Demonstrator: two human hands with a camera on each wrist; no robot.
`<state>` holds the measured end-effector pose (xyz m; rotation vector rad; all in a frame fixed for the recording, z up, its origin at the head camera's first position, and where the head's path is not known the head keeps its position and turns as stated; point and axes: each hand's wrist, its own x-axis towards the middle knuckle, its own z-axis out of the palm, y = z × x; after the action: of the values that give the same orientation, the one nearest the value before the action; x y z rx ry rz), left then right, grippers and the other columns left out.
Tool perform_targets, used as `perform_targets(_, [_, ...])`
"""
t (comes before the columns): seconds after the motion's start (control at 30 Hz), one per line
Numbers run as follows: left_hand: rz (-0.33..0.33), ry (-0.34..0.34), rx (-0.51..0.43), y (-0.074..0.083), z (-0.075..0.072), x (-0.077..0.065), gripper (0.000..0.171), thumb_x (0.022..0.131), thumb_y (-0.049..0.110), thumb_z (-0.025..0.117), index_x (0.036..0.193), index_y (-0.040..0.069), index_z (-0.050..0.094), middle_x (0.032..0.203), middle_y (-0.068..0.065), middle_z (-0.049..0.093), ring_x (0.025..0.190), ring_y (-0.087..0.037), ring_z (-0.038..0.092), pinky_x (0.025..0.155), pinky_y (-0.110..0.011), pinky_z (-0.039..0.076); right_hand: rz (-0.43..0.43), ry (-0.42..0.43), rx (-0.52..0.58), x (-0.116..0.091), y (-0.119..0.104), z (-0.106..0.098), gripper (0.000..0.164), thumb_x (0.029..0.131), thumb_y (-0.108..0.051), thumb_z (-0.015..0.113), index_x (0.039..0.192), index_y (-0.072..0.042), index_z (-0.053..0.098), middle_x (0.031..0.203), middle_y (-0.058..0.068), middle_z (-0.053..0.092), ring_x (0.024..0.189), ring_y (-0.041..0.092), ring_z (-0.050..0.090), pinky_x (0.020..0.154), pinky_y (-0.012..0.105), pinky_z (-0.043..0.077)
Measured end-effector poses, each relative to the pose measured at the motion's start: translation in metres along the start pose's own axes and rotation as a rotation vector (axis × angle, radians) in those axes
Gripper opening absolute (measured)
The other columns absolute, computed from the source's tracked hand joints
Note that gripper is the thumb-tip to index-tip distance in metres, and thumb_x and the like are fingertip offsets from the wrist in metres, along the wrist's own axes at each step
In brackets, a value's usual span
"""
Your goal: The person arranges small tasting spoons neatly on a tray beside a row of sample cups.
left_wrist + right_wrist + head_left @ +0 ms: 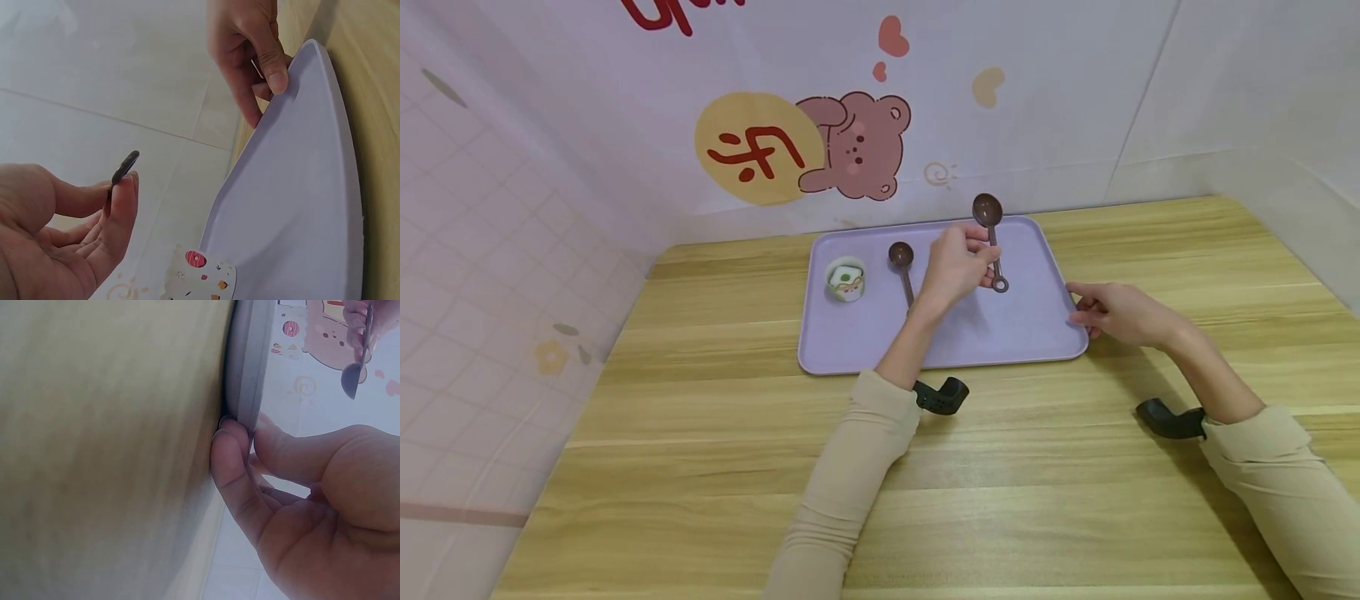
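My left hand [957, 265] pinches the thin handle of a brown measuring spoon [988, 210] between thumb and fingers. The spoon is raised above the tray's right half, bowl toward the wall and ring end toward me. My right hand [1123, 313] grips the right rim of the lilac tray [1060, 346]; in the right wrist view the thumb lies on one side of the rim, fingertips [226, 453] on the other. A second brown measuring spoon [901, 255] lies on the tray, its handle end hidden by my left arm.
A small printed cup [847, 290] stands at the tray's left. In the left wrist view, a patterned paper cup [209, 278] shows by the tray's far edge. The tray lies on a wooden table [715, 433] against a wall [1060, 142] with cartoon prints.
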<state>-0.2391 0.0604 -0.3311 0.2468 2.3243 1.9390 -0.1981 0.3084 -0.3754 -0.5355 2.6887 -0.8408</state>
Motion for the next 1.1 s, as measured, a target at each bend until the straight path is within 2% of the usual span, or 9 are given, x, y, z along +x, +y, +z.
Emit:
perform_targets(0.5, [0.007, 0.014, 0.015, -0.002, 0.01, 0.001, 0.019, 0.094, -0.001, 0.069, 0.111, -0.008, 0.062, 0.088, -0.013, 0.072, 0.05, -0.009, 0.058, 0.052, -0.026, 0.057, -0.004, 0.0, -0.008, 0.001, -0.001, 0.0, 0.057, 0.1, 0.001, 0.059, 0.143, 0.024, 0.03, 0.094, 0.015, 0.068, 0.072, 0.02, 0.065, 0.065, 0.028, 0.055])
perform_targets(0.83, [-0.032, 0.033, 0.048, -0.008, 0.02, 0.005, 0.019, 0.094, 0.0, 0.07, 0.111, -0.006, 0.063, 0.087, -0.012, 0.073, 0.048, -0.009, 0.057, 0.055, -0.029, 0.059, 0.006, 0.002, -0.027, 0.001, -0.001, 0.0, 0.058, 0.1, -0.001, 0.06, 0.143, 0.023, 0.031, 0.094, 0.014, 0.068, 0.072, 0.019, 0.064, 0.064, 0.028, 0.054])
perform_targets(1.1, [-0.036, 0.032, 0.058, -0.013, 0.025, 0.006, 0.02, 0.094, 0.0, 0.069, 0.111, -0.007, 0.062, 0.088, -0.014, 0.073, 0.048, -0.009, 0.056, 0.05, -0.023, 0.055, 0.007, 0.001, -0.018, 0.0, -0.001, 0.0, 0.057, 0.1, 0.0, 0.06, 0.143, 0.023, 0.031, 0.095, 0.016, 0.068, 0.074, 0.02, 0.065, 0.065, 0.029, 0.055])
